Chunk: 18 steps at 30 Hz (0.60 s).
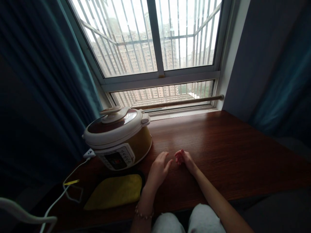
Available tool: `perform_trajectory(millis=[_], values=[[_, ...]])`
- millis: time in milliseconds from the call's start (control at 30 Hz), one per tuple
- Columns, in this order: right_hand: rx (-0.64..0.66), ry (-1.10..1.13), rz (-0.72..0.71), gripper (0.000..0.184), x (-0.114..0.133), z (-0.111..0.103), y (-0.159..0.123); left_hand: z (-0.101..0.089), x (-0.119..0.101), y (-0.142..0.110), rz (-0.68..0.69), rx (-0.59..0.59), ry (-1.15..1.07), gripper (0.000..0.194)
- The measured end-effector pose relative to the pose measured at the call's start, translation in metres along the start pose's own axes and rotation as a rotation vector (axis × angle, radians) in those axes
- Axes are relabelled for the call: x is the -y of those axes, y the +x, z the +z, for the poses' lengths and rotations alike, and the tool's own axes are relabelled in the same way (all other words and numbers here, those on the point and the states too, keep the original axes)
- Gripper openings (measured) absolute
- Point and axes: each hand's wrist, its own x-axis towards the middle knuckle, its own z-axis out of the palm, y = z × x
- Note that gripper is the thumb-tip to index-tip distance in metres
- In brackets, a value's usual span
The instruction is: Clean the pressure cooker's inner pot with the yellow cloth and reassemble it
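Note:
My left hand [159,168] rests on the dark wooden table [230,152] with its fingers loosely spread, holding nothing. My right hand [184,159] lies just beside it, fingers curled a little and apart, also with nothing in it. The fingertips of the two hands almost meet. A yellow and white electric pressure cooker [119,137] with its lid on stands to the left of my left hand. A yellow cloth [115,191] lies flat on the table in front of the cooker, close to my left wrist.
A white power cord [60,194] runs from the cooker's plug [89,153] off the table's left front. Dark teal curtains [43,81] hang on both sides. A barred window [157,48] and a wooden rod [179,102] stand behind the table.

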Motion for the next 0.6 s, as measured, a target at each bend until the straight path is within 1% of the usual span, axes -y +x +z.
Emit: perform_trajectory(millis=[67,100,167,233,300,333,367,400,467,533,600], values=[[-0.016,-0.001,0.009,0.060,0.000,0.000,0.000,-0.024,0.009,-0.028,-0.035,-0.022,0.159,0.037],[-0.022,0.000,0.012,0.060,0.000,0.000,0.000,-0.032,0.018,-0.044,-0.069,-0.053,0.211,0.036],[-0.022,0.002,0.017,0.060,0.000,0.000,0.000,-0.044,0.045,-0.077,-0.156,-0.191,0.322,0.037],[-0.017,0.007,0.022,0.060,-0.001,-0.001,0.000,-0.048,0.077,-0.109,-0.205,-0.333,0.457,0.041],[-0.013,0.013,0.024,0.059,-0.002,-0.001,0.001,-0.047,0.103,-0.132,-0.228,-0.357,0.585,0.044],[-0.013,0.015,0.022,0.059,-0.002,-0.002,0.001,-0.045,0.111,-0.140,-0.219,-0.354,0.632,0.044],[-0.017,0.015,0.018,0.059,-0.002,-0.002,0.000,-0.042,0.114,-0.144,-0.210,-0.336,0.678,0.044],[-0.021,0.013,0.012,0.059,-0.002,-0.002,0.000,-0.038,0.113,-0.145,-0.199,-0.312,0.714,0.044],[-0.033,0.011,0.006,0.059,-0.002,-0.001,0.000,-0.028,0.095,-0.137,-0.192,-0.248,0.765,0.041],[-0.043,0.008,0.007,0.059,-0.002,-0.002,0.000,-0.014,0.066,-0.123,-0.214,-0.174,0.777,0.041],[-0.052,0.006,0.013,0.059,-0.001,-0.003,-0.001,-0.001,0.033,-0.106,-0.225,-0.067,0.729,0.042]])
